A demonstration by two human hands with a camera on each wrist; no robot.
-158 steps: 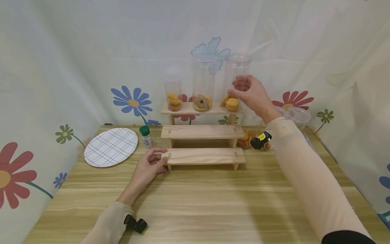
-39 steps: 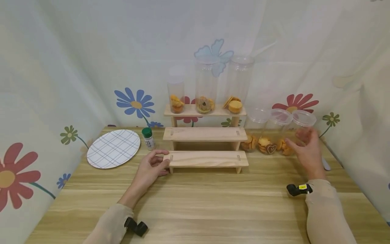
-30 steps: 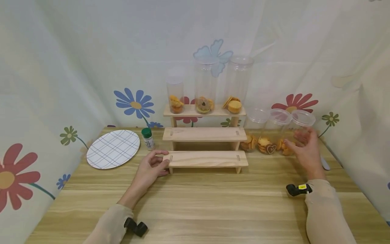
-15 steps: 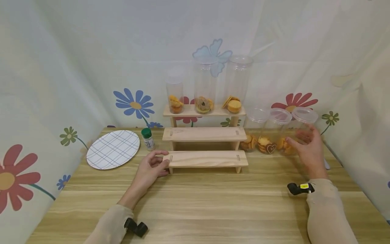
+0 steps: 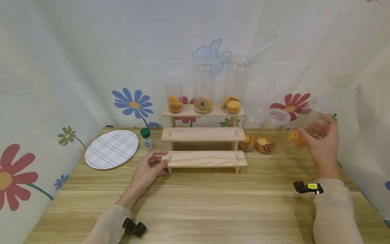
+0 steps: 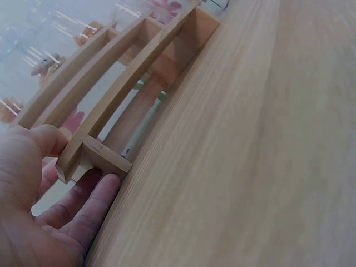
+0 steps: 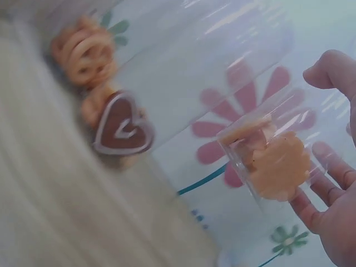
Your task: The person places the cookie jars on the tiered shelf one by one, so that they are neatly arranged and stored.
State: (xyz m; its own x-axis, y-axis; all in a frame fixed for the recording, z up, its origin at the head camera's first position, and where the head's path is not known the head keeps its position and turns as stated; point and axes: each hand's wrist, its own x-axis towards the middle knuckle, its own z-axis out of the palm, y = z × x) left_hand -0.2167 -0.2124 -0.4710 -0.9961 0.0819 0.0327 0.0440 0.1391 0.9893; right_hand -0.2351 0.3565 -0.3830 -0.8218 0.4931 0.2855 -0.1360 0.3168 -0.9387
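My left hand (image 5: 150,166) grips the left end of the lowest step of a three-tier wooden rack (image 5: 204,159). The left wrist view has its fingertips against the short wooden leg (image 6: 105,157). On the right, my right hand (image 5: 325,145) holds a clear lidded jar (image 5: 308,117) with cookies in its bottom. The jar is tilted and raised off the table; in the right wrist view a round scalloped cookie (image 7: 281,167) shows inside. Two similar jars stand just left of it, one with a heart cookie (image 5: 269,148).
Three clear jars, including a tall middle jar (image 5: 203,84), stand on the top tier with cookies inside. Left of the rack are a green-capped shaker (image 5: 147,139) and a checked plate (image 5: 111,149). A flowered curtain (image 5: 91,51) hangs behind the wooden table (image 5: 198,203).
My right hand has moved from over the top tier to the right-hand jars, then taken the rightmost jar and lifted it up and right. The left hand has stayed on the rack.
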